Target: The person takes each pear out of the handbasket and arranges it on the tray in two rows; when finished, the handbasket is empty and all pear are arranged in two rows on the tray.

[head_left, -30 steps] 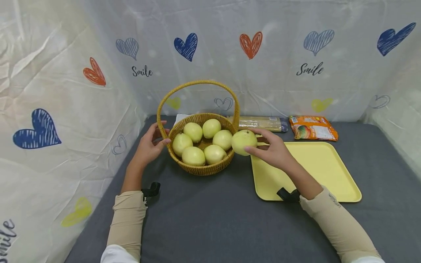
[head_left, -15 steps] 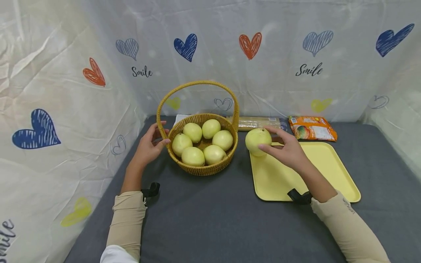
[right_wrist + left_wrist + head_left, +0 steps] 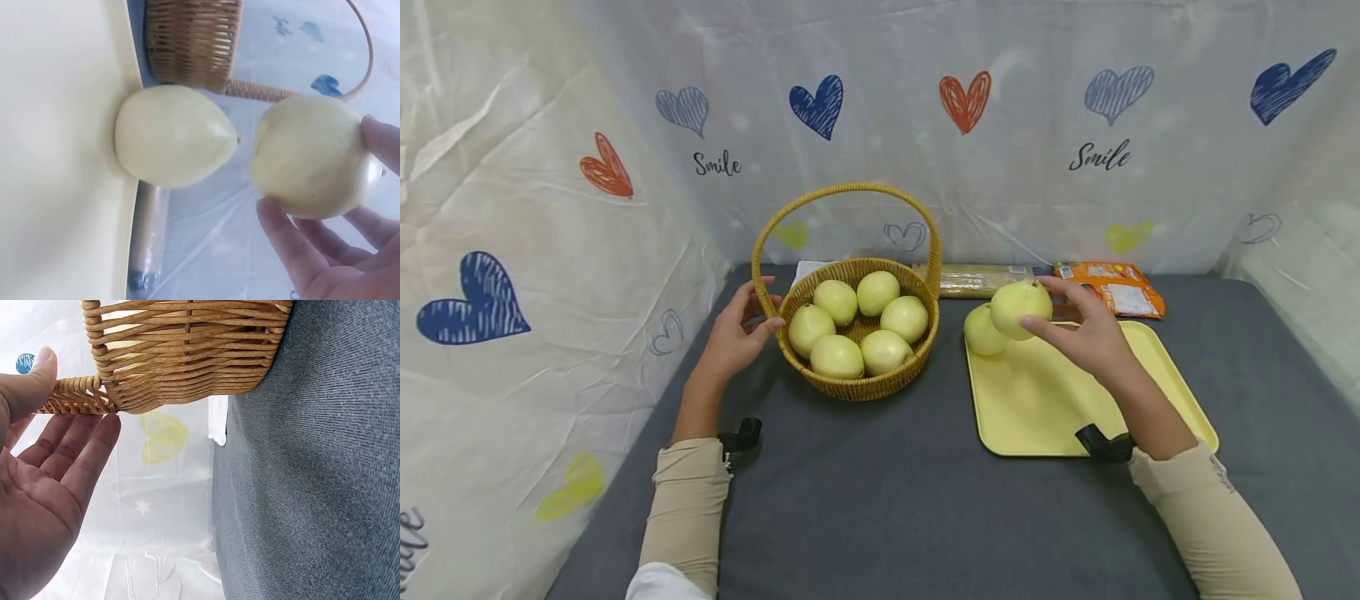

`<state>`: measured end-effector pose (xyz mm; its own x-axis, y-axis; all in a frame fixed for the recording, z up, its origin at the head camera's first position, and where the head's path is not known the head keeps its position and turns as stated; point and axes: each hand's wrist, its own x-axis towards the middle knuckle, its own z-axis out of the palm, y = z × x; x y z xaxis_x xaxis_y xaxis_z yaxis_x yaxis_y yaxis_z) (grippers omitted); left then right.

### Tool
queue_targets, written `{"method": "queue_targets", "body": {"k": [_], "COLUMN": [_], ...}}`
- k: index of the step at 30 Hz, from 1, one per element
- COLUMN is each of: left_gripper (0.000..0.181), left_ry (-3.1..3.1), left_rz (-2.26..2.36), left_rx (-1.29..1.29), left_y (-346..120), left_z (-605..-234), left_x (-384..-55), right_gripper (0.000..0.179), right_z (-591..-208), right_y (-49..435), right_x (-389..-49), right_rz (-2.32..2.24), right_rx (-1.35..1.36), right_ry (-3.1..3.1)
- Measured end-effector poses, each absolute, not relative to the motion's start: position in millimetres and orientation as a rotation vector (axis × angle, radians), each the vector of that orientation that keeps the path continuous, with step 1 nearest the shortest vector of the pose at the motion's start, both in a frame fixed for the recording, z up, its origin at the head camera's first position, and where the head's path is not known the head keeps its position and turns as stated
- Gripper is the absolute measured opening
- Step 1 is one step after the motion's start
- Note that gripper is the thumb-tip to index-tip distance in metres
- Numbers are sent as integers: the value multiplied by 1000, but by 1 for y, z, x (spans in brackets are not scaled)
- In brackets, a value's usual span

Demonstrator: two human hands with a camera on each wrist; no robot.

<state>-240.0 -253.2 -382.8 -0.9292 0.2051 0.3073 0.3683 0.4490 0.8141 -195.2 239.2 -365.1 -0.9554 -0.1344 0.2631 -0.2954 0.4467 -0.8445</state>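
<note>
While the left hand (image 3: 735, 335) pinches a handle (image 3: 78, 397), the right (image 3: 1092, 335) curls round fruit (image 3: 1017, 308).

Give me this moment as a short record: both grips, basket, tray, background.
Left grip: holds the handle, low on its left side
Right grip: holds a fruit above the tray
Basket: upright, six fruits visible inside
Tray: one fruit at its far left corner
Background: long pack, orange pack
</note>
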Motion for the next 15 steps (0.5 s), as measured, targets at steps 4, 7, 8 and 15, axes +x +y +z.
{"method": "queue_targets", "body": {"k": [4,7,8,15], "left_gripper": [59,59,59,59], "left_ry": [-2532,-2531,-2531,-2533], "left_rz": [-1481,-1485,-1484,-1481], "left_rx": [-511,-509,-511,-508], "left_y": [-253,-252,-252,-253], "left_z": [-382,-381,-381,-382], "left_x": [-239,-239,-239,-239], "right_gripper": [67,66,67,69], "right_z": [-366,-368,-369,-377], "right_y": [246,251,252,261], "right_x": [-198,-200,-201,-208], "right_rz": [1498,1477,1471,1507], "right_rx": [377,371,366,259], "right_ry": [-2530,-2539,-2544,-2637]}}
